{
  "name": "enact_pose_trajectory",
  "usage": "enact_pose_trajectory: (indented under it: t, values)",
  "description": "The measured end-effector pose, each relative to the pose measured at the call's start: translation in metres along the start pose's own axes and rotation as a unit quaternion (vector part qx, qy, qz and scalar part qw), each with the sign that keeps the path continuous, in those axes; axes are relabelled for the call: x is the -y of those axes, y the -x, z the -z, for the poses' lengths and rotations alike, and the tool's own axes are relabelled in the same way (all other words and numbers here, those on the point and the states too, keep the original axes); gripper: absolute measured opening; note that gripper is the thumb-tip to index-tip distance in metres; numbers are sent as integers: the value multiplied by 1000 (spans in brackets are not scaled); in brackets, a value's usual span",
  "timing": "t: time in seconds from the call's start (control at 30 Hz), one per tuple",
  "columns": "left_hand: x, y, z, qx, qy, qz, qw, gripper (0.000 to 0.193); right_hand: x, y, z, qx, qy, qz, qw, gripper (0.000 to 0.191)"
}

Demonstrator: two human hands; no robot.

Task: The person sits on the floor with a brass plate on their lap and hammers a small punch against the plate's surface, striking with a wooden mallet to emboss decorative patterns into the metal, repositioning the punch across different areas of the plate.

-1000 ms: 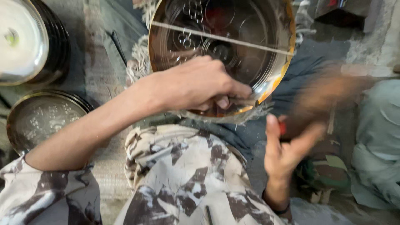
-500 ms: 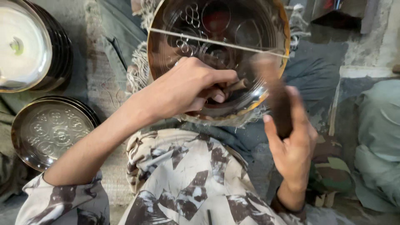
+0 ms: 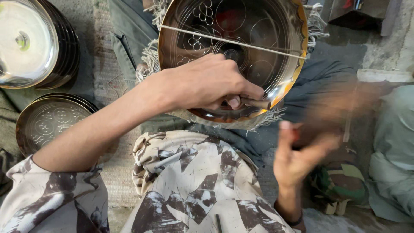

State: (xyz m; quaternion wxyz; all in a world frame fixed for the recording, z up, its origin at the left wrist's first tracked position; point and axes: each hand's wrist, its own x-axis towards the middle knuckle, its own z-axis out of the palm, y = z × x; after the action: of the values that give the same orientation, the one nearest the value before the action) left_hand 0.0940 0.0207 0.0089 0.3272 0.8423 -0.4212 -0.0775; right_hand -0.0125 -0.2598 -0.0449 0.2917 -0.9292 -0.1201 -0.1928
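A round shiny metal tray (image 3: 258,39) with engraved circles and flower shapes lies in front of me, and a thin string (image 3: 233,42) runs across it. My left hand (image 3: 207,82) rests on the tray's near rim, its fingers closed around a small metal chisel (image 3: 257,103) that points at the rim. My right hand (image 3: 297,159) is to the right, below the tray, gripping a wooden-handled hammer (image 3: 340,108); the hammer is a brown motion blur.
At the upper left stands a stack of polished round trays (image 3: 30,43). Below it lies another stack with an engraved tray (image 3: 51,123) on top. My patterned trouser leg (image 3: 194,181) fills the bottom middle. Pale cloth (image 3: 394,151) lies at the right edge.
The hammer has swung from upright beside the tray out to the right and is now blurred. My left hand keeps the chisel on the rim.
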Motion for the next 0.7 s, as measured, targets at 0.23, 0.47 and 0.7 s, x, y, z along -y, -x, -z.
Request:
enact_pose_trajectory:
  t: [0.23, 0.47, 0.7]
  values:
    - [-5, 14, 4, -36, 77, 56, 995, 63, 30, -33, 17, 36, -160, -139, 977, 85]
    - [-21, 28, -4, -135, 68, 136, 979, 53, 22, -83, 33, 170, -7, 66, 983, 73]
    - [-34, 40, -21, -241, 116, 200, 943, 49, 26, -125, 41, 236, 78, 211, 945, 74]
